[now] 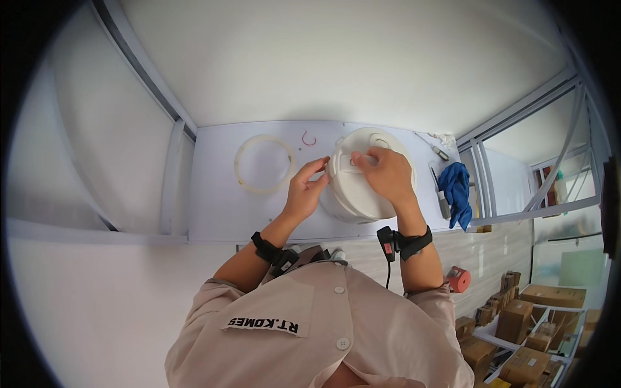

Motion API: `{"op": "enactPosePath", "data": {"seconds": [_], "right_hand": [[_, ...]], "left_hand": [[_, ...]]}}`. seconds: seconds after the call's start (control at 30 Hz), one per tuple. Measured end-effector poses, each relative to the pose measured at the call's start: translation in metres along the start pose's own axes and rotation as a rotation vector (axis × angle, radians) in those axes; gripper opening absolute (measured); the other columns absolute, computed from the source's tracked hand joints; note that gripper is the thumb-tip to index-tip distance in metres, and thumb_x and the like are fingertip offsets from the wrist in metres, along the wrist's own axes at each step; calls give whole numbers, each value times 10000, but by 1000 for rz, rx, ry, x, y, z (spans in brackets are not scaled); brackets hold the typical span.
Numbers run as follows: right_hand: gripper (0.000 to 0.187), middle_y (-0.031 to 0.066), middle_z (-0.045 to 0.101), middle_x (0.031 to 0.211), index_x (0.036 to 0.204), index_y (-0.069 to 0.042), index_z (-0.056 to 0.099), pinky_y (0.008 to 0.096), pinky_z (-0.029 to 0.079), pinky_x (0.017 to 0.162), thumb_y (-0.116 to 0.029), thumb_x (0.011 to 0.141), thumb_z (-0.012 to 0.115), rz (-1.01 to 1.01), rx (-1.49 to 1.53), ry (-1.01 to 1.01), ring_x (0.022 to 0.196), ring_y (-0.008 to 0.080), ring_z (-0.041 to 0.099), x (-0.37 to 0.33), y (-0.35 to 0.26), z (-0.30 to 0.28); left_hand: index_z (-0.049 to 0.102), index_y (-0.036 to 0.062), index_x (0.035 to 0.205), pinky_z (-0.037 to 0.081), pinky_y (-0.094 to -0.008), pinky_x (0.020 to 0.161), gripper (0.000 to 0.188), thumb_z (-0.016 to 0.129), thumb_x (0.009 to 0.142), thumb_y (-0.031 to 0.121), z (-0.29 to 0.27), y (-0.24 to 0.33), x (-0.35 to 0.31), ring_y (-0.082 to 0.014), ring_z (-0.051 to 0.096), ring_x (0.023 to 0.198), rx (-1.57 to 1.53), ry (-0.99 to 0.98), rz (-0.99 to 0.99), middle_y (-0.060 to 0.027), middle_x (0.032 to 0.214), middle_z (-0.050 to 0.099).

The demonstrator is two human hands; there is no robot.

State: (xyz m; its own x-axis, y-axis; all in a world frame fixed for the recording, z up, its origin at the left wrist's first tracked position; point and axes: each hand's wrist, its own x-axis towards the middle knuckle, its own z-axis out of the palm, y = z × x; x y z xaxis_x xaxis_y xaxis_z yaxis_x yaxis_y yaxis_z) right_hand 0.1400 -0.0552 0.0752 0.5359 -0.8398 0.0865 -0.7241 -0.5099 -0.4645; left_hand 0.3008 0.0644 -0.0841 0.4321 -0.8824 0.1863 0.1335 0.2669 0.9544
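Note:
A round white appliance with a lid, like a rice cooker, stands on the white table and leans slightly to one side. My left hand is at its left edge, fingertips touching the rim, thumb and fingers apart. On top of the lid rests my right hand, its fingers curled and its thumb by a small recess near the middle. What those fingers grip, if anything, is hidden. Left of the appliance lies a pale translucent ring, and a thin red wire curls between the two.
At the table's right end are a screwdriver, a blue cloth and a grey-handled tool. A white wall rises behind the table, and metal frames stand at both sides. A red stool-like object and cardboard boxes are at lower right.

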Motion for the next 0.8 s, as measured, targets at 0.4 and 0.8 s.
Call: {"op": "enactPosePath", "data": {"seconds": [0.4, 0.8], "right_hand": [[553, 73, 681, 716, 914, -10, 811, 351, 491, 674, -545, 1029, 733, 138, 457, -30, 681, 168, 600, 10, 40, -24], [693, 182, 774, 757, 962, 5, 853, 460, 604, 753, -675, 960, 715, 63, 40, -27, 783, 370, 781, 6, 3, -6]], "left_hand": [[680, 42, 1509, 649, -360, 968, 514, 753, 1000, 54, 2, 20, -3, -257, 654, 1400, 195, 11, 36, -123, 1530, 662], [710, 48, 1466, 628, -349, 953, 462, 734, 1005, 69, 5, 5, 0, -235, 667, 1368, 144, 49, 34, -102, 1533, 663]]}}
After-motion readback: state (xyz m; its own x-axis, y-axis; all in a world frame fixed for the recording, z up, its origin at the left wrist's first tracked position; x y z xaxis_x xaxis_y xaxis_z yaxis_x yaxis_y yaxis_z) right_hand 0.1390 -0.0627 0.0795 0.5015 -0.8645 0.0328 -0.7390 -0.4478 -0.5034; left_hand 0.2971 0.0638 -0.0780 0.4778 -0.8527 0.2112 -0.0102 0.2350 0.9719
